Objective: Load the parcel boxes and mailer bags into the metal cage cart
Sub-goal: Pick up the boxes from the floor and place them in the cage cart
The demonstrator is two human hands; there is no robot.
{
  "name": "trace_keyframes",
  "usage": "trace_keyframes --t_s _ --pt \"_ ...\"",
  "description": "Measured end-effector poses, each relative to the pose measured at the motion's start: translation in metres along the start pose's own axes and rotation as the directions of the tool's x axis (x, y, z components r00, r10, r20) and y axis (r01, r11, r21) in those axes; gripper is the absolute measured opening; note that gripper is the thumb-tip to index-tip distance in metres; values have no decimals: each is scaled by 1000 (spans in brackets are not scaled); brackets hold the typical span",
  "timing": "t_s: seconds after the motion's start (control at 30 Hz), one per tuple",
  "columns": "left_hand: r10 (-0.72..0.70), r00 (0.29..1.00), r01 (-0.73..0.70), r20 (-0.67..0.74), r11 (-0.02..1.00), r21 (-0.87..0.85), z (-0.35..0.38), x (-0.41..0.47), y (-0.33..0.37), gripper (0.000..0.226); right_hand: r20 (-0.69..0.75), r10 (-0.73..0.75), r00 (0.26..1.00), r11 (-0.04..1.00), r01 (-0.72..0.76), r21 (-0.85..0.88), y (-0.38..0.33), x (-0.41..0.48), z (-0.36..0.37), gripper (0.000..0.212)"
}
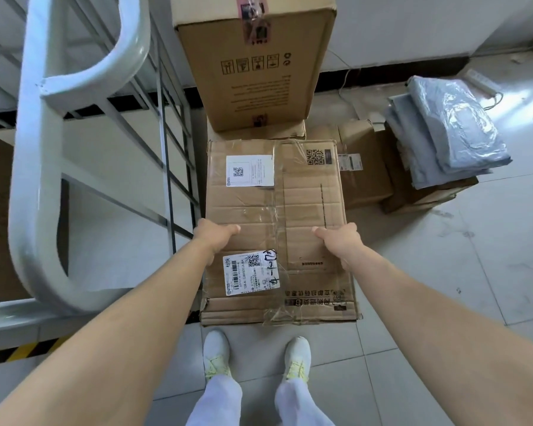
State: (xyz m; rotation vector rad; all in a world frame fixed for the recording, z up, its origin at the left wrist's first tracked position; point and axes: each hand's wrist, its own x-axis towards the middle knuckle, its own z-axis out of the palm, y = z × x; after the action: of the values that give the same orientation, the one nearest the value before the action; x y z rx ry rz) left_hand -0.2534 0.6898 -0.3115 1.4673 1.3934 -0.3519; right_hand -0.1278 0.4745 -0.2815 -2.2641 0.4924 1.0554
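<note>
One flat box (277, 210), just right of the cage cart (37, 167), before the shoes (217, 352). Runs lengthwise away from the person, far end at the foot of the tall box (259, 72). Gripped mid-length: left hand (214, 238) on left edge, right hand (339, 241) on right edge, thumbs on top, fingers hidden. Cannot tell whether lifted. Open floor (413, 272) rightward; mailer bags (453, 133) well apart.

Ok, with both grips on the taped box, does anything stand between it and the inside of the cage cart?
Yes. The cart's barred side stands just left of the taped box, between it and the cart's inside. The left grip and right grip hold the box's edges directly.
</note>
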Motion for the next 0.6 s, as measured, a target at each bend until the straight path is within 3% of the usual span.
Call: trace_keyframes --t_s 0.1,0.23,0.33,0.6 --pt "-58 998 58 13 995 -87 3 -9 8 103 27 56 998 989 -59 134 1 7 3 97" --pt "-67 998 67 0 989 -132 5 -4 11 101 14 42 999 985 -44 167 3 20 6 100" --pt "-45 997 37 -66 993 -114 10 0 10 102 -35 6 999 988 0 154 4 20 8 91" --pt "-91 976 86 -198 996 -33 24 -19 6 111 -43 -22 999 988 29 154 15 10 -2 97"
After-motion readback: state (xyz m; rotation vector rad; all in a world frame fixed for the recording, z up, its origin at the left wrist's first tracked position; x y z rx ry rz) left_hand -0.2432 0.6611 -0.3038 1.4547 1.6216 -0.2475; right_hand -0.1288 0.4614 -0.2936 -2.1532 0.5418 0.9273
